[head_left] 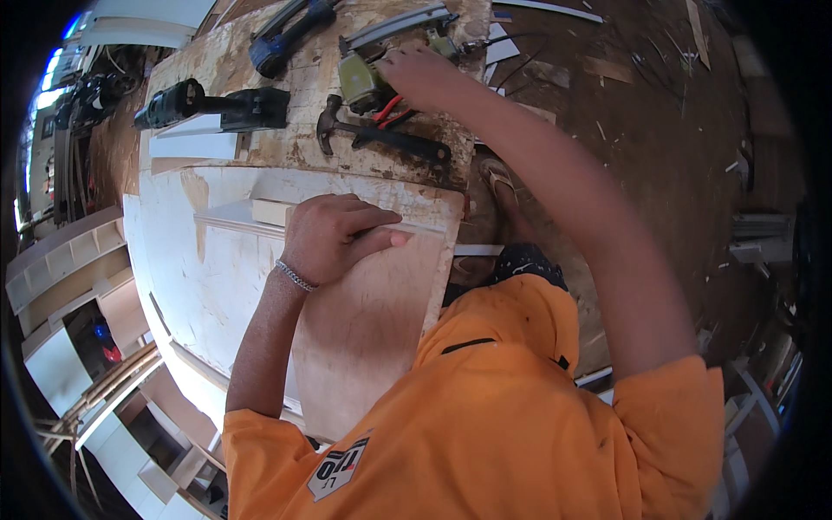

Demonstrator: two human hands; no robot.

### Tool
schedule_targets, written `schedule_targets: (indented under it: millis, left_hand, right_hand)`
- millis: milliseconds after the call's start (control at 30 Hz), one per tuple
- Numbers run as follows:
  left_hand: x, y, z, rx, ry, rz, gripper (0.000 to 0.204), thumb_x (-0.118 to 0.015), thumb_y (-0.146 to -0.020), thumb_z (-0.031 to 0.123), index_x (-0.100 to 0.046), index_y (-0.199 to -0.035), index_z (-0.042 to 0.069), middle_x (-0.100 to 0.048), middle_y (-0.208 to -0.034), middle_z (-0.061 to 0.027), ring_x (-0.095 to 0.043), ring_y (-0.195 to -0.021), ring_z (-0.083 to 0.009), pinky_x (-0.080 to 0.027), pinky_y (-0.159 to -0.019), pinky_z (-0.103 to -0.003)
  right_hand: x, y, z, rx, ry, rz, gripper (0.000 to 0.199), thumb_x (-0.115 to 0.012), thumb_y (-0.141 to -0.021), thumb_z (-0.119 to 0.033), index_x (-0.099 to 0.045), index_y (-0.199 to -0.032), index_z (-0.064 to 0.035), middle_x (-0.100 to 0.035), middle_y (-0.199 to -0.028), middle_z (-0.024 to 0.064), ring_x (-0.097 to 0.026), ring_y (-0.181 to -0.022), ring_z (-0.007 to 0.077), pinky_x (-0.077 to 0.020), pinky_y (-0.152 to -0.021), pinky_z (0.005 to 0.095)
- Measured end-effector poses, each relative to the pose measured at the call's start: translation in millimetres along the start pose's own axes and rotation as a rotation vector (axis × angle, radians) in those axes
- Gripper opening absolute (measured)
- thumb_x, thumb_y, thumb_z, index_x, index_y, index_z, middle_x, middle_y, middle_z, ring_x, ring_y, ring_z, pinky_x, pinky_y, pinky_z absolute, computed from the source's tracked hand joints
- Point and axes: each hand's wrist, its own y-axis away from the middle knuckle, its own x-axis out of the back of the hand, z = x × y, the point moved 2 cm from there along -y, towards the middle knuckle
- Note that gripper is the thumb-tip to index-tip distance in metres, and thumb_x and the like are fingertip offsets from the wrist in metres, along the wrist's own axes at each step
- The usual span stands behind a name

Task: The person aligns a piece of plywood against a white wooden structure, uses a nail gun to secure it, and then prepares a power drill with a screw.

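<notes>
My left hand [338, 230], a chain bracelet at its wrist, rests over the upper edge of a pale wooden panel [373, 321]. Its fingers and thumb close on that edge. Beyond it, my right hand [418, 76] reaches to the far part of the bench and wraps round a green nail gun [358, 82] with a long grey magazine; part of the handle is hidden under the fingers. Near the nail gun lie a claw hammer [390, 141] and a red-handled tool [389, 109]. A small wood block [271, 211] sits just left of my left hand.
A cordless drill [251, 110] and a blue power tool [276, 54] lie on the stained workbench [299, 143]. White board pieces [195, 143] sit under the drill. Cabinet frames [69, 256] stand at the left. Scraps litter the brown floor [641, 130] at right.
</notes>
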Motion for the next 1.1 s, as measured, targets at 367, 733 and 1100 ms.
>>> schedule_targets:
  millis: [367, 733, 1100]
  left_hand:
    - [-2, -1, 2, 0.026, -0.011, 0.023, 0.029, -0.077, -0.086, 0.040, -0.082, -0.099, 0.015, -0.073, -0.082, -0.0086, -0.071, -0.078, -0.0268, -0.054, -0.070, -0.038]
    - [-2, 10, -2, 0.067, -0.034, 0.023, 0.045, -0.064, -0.091, 0.060, -0.082, -0.100, 0.020, -0.077, -0.094, -0.0093, -0.072, -0.091, -0.0306, -0.055, -0.081, -0.043]
    - [1, 23, 3, 0.151, -0.067, 0.071, 0.050, -0.064, -0.088, 0.064, -0.081, -0.105, 0.020, -0.075, -0.091, -0.0152, -0.071, -0.088, -0.0352, -0.055, -0.081, -0.046]
  right_hand:
    - [39, -31, 28, -0.099, -0.050, -0.042, 0.046, -0.057, -0.095, -0.007, -0.050, -0.140, -0.0109, -0.072, -0.110, 0.0190, -0.071, -0.106, 0.0359, -0.0584, -0.084, 0.0509]
    - [247, 144, -3, -0.433, -0.843, -0.383, 0.042, -0.078, -0.087, -0.032, -0.068, -0.117, -0.0030, -0.070, -0.089, 0.0072, -0.054, -0.052, 0.0106, -0.0506, -0.055, 0.0297]
    - [265, 206, -129, -0.493, -0.551, -0.590, 0.046, -0.076, -0.085, -0.032, -0.070, -0.122, -0.0057, -0.074, -0.095, 0.0165, -0.071, -0.081, 0.0263, -0.0554, -0.075, 0.0386]
